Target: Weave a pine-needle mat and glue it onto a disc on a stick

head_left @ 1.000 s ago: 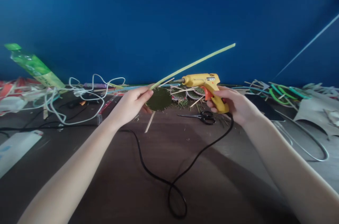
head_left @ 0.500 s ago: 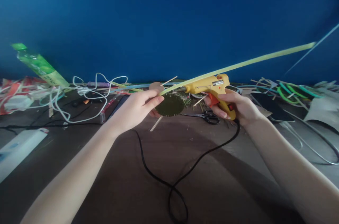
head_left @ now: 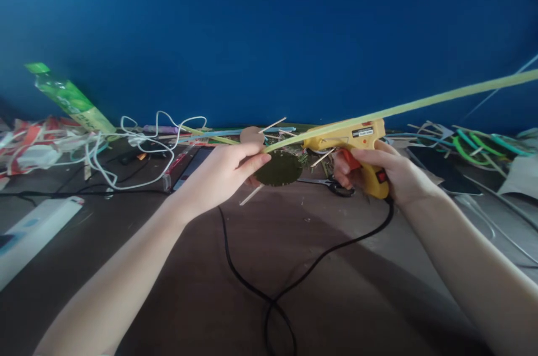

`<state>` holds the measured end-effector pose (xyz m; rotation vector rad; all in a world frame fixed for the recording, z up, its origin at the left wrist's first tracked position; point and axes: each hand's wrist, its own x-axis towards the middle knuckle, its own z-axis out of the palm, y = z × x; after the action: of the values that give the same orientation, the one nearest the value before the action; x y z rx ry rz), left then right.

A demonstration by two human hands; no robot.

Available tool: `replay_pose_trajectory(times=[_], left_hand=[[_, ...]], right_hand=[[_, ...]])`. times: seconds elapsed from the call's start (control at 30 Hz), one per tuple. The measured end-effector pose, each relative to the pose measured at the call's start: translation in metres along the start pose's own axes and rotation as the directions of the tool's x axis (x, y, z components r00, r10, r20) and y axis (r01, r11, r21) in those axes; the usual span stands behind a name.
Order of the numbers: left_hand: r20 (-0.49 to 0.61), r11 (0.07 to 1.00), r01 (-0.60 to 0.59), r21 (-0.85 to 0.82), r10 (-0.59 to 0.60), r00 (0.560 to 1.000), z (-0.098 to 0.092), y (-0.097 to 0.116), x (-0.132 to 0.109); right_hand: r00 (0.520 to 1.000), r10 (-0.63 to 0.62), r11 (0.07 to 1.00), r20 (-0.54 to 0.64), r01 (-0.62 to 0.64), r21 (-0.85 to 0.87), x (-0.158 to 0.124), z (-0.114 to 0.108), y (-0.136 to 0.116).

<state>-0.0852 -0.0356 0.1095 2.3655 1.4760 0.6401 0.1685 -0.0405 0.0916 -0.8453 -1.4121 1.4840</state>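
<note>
A long yellow-green strip [head_left: 390, 107] is pinched between the thumb and fingers of my left hand [head_left: 239, 164] and slants up to the right edge. A dark green disc [head_left: 279, 169] lies at the fingertips of that hand, with a thin stick [head_left: 251, 195] jutting out below and a tan round piece [head_left: 251, 135] behind. My right hand [head_left: 390, 168] is wrapped round a yellow glue gun [head_left: 370, 134], with fingers by its orange trigger. The gun's nozzle points left, just behind the strip. A black cord hangs from its handle.
Scissors [head_left: 342, 189] lie behind the disc. The black cord [head_left: 332, 248] loops across the table [head_left: 185, 289]. White cable [head_left: 168, 149], a tilted green bottle [head_left: 69, 99] and a power strip [head_left: 40, 235] are left. A dark phone [head_left: 445, 171] and green coils [head_left: 483, 148] are right.
The glue gun and my right hand have shifted right, and the gun's nozzle is farther from my left fingers. The view has moved slightly, and the strip now reaches the right edge.
</note>
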Motion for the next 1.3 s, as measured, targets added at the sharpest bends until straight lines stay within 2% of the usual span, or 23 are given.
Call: replay_pose_trajectory(times=[0.8, 1.3], left_hand=[[0.046, 0.998, -0.042, -0.044, 0.044, 0.998, 0.002, 0.006, -0.002], [0.068, 0.997, -0.033, -0.076, 0.038, 0.997, 0.001, 0.005, -0.001]], right_hand=[[0.994, -0.044, 0.999, 0.101, 0.045, -0.015, -0.001, -0.005, 0.002], [0.995, -0.041, 0.997, 0.089, 0.046, -0.062, 0.000, -0.009, 0.001]])
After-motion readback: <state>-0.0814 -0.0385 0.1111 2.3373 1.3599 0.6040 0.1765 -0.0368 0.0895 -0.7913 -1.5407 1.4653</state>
